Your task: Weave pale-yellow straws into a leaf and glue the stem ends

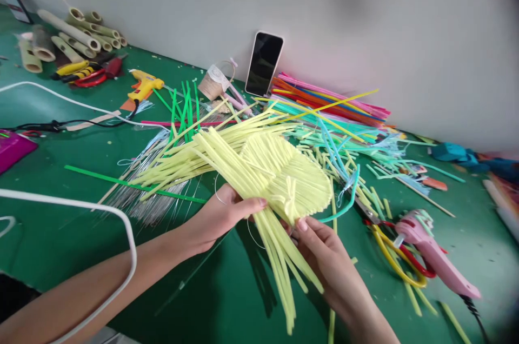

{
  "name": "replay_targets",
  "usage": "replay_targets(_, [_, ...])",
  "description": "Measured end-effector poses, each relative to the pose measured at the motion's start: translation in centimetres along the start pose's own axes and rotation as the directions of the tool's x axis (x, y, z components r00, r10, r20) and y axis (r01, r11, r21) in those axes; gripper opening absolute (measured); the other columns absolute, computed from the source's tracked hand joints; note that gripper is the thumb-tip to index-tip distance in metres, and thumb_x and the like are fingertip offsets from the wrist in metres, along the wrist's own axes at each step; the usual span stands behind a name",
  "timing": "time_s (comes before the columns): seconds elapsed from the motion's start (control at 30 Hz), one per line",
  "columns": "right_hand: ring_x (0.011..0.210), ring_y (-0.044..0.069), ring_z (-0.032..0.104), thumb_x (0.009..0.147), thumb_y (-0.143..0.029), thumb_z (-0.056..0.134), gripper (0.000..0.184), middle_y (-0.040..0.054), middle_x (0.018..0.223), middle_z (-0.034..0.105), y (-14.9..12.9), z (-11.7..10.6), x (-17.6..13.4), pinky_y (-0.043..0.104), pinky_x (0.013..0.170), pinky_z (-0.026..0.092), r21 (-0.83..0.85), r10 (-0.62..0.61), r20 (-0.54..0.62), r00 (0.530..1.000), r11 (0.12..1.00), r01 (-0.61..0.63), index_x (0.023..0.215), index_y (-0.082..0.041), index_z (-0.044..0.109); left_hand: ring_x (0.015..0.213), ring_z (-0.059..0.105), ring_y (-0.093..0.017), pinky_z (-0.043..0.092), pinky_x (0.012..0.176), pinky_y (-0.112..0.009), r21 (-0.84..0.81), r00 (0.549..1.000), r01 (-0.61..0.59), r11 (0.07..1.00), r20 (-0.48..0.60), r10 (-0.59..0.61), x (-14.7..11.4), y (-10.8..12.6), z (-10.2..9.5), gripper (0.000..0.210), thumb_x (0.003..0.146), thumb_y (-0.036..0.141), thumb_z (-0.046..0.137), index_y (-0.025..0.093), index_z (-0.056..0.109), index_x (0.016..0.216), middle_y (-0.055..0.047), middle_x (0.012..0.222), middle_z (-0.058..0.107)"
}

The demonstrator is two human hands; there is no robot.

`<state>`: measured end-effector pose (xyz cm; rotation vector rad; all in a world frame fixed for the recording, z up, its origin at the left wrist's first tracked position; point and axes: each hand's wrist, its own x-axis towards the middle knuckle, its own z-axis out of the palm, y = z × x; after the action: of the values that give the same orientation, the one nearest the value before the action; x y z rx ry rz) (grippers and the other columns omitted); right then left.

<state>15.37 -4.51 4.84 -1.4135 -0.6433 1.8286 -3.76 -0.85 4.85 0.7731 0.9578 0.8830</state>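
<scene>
A pale yellow, leaf-like piece made of pipe cleaners (308,184) is held up between my hands, with long loose strands hanging below it. My left hand (225,217) is closed on its left side, the thumb lying across the strands. At the lower right edge, my right hand (322,249) pinches the piece between thumb and fingers. Thin clear thread or wire loops by my left hand. Behind lies a pile of loose yellow pipe cleaners (178,163). What my curled fingers do under the piece is hidden.
Yellow-handled scissors (389,257) and a pink glue gun (432,249) lie at right. A phone (265,63) leans on the wall near coloured pipe cleaners (332,103). Bamboo pieces (81,33), pliers (77,69) and a yellow glue gun (144,85) sit back left. A white cable (127,230) crosses my left forearm.
</scene>
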Motion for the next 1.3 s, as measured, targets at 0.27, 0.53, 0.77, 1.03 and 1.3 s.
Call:
replay_targets(0.27, [0.061, 0.011, 0.044, 0.077, -0.055, 0.074, 0.036, -0.0021, 0.063, 0.057, -0.1, -1.7, 0.3, 0.023, 0.058, 0.034, -0.346, -0.132, 0.084, 0.988, 0.926, 0.153, 0.076, -0.019, 0.073, 0.098, 0.072, -0.029, 0.056, 0.088, -0.038, -0.163, 0.999, -0.044, 0.986, -0.016, 0.042, 0.7, -0.1, -0.1, 0.033, 0.077, 0.031, 0.079, 0.017, 0.075, 0.106, -0.009, 0.104, 0.078])
replay_targets(0.53, [0.064, 0.014, 0.051, 0.082, -0.056, 0.068, 0.037, 0.0004, 0.066, 0.064, 0.2, -0.8, 0.0, 0.025, 0.059, 0.036, -0.436, -0.111, 0.179, 0.978, 0.882, 0.18, 0.082, -0.02, 0.078, 0.087, 0.074, -0.025, 0.058, 0.084, -0.034, -0.204, 1.0, -0.011, 0.979, 0.004, 0.012, 1.2, -0.7, -0.5, 0.023, 0.081, 0.034, 0.076, 0.013, 0.078, 0.089, -0.01, 0.089, 0.079])
replay_targets(0.77, [0.067, 0.015, 0.058, 0.079, -0.051, 0.073, 0.033, 0.0029, 0.075, 0.074, 0.6, -0.1, -0.2, 0.024, 0.062, 0.042, -0.327, -0.079, 0.218, 0.973, 0.933, 0.149, 0.092, -0.021, 0.081, 0.091, 0.073, -0.021, 0.056, 0.079, -0.025, -0.122, 1.0, -0.015, 0.992, 0.004, 0.016, 0.7, -0.4, -0.1, 0.022, 0.074, 0.026, 0.082, 0.016, 0.078, 0.093, -0.007, 0.092, 0.079])
replay_targets(1.03, [0.056, 0.01, 0.046, 0.086, -0.054, 0.063, 0.041, -0.0013, 0.063, 0.064, 1.1, 0.4, -0.2, 0.022, 0.052, 0.032, -0.466, -0.065, 0.283, 0.957, 0.862, 0.197, 0.08, -0.015, 0.075, 0.087, 0.074, -0.021, 0.057, 0.072, -0.023, -0.098, 0.999, 0.019, 0.995, -0.024, -0.022, 1.1, -0.5, 0.0, 0.023, 0.073, 0.031, 0.083, 0.015, 0.079, 0.089, -0.008, 0.088, 0.08])
replay_targets(1.3, [0.087, 0.025, 0.072, 0.087, -0.06, 0.053, 0.043, 0.0028, 0.102, 0.077, -2.7, -5.0, -2.8, 0.03, 0.067, 0.052, -0.9, -0.469, -0.039, 0.882, 0.4, 0.173, 0.108, -0.03, 0.075, 0.088, 0.074, -0.021, 0.058, 0.072, -0.023, -0.119, 0.997, 0.015, 0.993, -0.069, -0.023, 1.1, -0.4, -0.3, 0.022, 0.072, 0.027, 0.083, 0.015, 0.078, 0.091, -0.007, 0.088, 0.08])
